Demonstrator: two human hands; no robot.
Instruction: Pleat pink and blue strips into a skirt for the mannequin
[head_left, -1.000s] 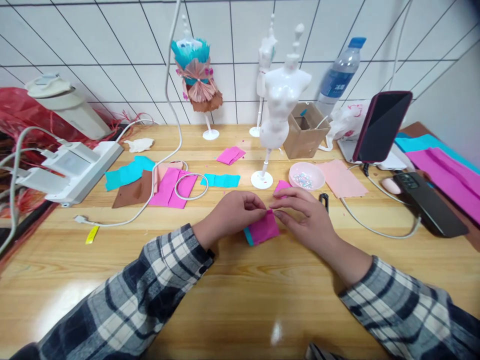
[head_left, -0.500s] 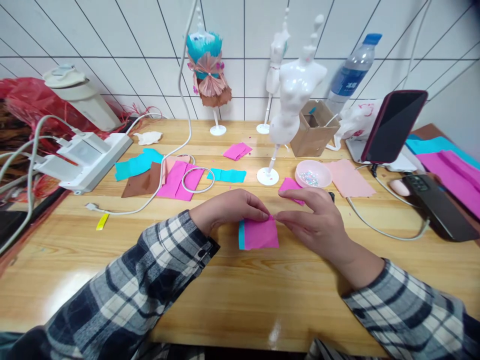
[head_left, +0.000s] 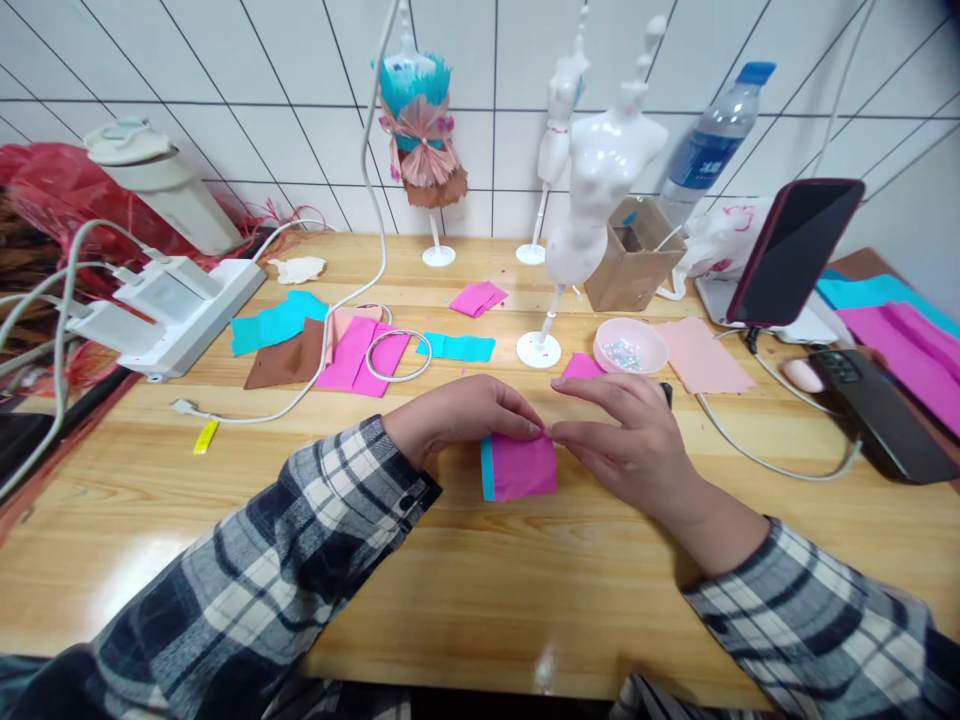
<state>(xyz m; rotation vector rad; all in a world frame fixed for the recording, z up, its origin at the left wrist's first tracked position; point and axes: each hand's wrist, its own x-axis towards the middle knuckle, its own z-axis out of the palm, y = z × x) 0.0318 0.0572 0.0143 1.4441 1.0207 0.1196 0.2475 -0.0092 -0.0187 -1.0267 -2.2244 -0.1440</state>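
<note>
The left grip point(head_left: 476, 410) is pinched, thumb against fingers, on the upper edge of a small magenta sheet point(head_left: 525, 472), which hangs just below it, between the two hands, with a turquoise band point(head_left: 488, 470) along its left side. The right grip point(head_left: 637, 440) has fingertips at the sheet's upper right corner, meeting the tips of the left one, while another finger stretches out above; whether it grasps the corner or only touches it, I cannot tell. Bare worktop point(head_left: 480, 590) lies nearer the wearer than both grips. Just beyond the right grip are a magenta piece point(head_left: 582, 367), partly hidden by the fingers, and a pink bowl point(head_left: 654, 352) of small pale beads point(head_left: 621, 354); a peach sheet point(head_left: 705, 360) lies beyond it to the right, and a dark phone point(head_left: 889, 415) well off to its right. Beyond the left grip lies a turquoise strip point(head_left: 456, 347), with a folded magenta piece point(head_left: 478, 298) farther back. To that grip's left, farther back, a magenta sheet with a crease point(head_left: 360, 362) overlaps other coloured pieces, a white cable loop point(head_left: 400, 377) resting partly over it. A bare white dress form point(head_left: 611, 160) stands straight beyond the meeting fingertips, and a dressed form point(head_left: 424, 140) stands farther away, beyond the left grip.
</note>
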